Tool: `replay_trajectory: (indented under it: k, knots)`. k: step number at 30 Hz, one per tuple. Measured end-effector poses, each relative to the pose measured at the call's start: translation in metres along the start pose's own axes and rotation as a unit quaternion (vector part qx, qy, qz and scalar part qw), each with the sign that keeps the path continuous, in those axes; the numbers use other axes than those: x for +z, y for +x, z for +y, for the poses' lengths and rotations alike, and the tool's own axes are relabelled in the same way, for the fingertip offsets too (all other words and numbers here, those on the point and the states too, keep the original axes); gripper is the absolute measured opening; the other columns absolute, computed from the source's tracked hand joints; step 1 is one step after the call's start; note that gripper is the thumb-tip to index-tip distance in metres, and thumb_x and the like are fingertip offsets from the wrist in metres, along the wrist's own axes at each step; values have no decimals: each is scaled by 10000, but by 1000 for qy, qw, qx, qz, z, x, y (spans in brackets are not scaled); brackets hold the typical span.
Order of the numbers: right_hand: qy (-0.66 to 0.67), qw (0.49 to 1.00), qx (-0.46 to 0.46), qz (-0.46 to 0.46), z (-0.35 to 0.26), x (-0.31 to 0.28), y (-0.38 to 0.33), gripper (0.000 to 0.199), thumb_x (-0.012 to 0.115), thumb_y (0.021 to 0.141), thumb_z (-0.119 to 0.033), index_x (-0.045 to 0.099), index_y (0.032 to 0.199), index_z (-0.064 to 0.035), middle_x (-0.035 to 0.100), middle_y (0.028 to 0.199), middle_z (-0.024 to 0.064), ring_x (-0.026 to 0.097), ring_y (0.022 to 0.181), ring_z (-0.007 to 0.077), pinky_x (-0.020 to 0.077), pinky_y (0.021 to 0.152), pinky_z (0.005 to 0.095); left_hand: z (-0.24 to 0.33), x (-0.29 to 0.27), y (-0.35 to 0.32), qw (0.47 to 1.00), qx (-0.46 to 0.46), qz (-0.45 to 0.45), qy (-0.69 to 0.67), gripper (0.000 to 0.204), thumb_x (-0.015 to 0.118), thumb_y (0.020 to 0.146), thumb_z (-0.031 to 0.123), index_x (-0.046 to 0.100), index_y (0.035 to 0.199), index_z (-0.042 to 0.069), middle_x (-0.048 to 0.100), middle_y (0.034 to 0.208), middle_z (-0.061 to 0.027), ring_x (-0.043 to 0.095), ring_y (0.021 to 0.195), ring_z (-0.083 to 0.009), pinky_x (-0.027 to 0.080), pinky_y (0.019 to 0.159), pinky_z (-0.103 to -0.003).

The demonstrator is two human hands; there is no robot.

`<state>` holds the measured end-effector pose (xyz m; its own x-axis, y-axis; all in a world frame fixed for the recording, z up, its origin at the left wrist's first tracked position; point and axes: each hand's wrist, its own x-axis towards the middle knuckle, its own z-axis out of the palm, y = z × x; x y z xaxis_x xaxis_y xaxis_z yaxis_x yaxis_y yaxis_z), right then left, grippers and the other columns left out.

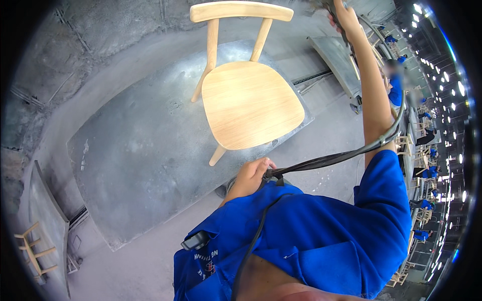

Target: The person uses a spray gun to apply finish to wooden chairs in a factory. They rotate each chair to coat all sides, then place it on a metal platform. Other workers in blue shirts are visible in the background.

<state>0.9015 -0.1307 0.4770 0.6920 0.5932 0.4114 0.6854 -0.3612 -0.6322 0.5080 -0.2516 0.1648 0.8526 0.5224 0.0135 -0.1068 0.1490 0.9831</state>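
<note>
A pale wooden chair (252, 104) with a curved backrest stands upright on a grey, worn tabletop (135, 155) in front of me. My left hand (252, 176) is close to my waist, its fingers curled round a bundle of black hoses (321, 161). From there the bundle runs right, past my right elbow, and bends upward. My right arm is raised at the far right of the chair. At the upper edge, my right hand (346, 19) grips a dark hand tool (329, 7), partly cut off, so its exact kind is unclear. Neither hand touches the chair.
Another grey table (331, 62) stands beyond the chair to the right. At the lower left, a wooden chair frame (35, 251) rests on a further table (50, 210). A stained grey wall (95, 45) rises behind. Several people in blue and wooden chairs line the far right.
</note>
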Motion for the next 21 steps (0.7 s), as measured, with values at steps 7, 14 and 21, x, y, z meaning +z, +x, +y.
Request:
replay_trajectory:
  k: [7, 14, 21]
  knots:
    - [179, 957, -92, -210, -110, 43, -48, 722, 356, 1020, -699, 635, 882, -48, 588, 649, 50, 462, 439, 112, 341, 385, 261, 0, 14, 8, 999, -2, 34, -22, 419, 490, 1071, 345, 701, 988, -6, 691, 841, -138, 640, 832, -248, 483, 804, -362]
    - [110, 942, -34, -316, -10, 37, -137, 773, 249, 1048, -671, 677, 1157, -37, 616, 731, 11, 436, 510, 58, 321, 473, 208, -45, 0, 50, 858, 143, 154, 469, 433, 788, 829, 289, 681, 1217, 131, 570, 1342, -157, 461, 1330, -360, 314, 1129, -551]
    - [455, 848, 254, -95, 227, -30, -244, 969, 214, 921, -862, 369, 1572, -162, 578, 952, 31, 610, 715, 137, 342, 391, 190, -114, -20, 127, 692, 141, -20, 708, 660, 657, 808, 56, 555, 1440, 216, 272, 1649, -192, 235, 1539, -364, 162, 1214, -631]
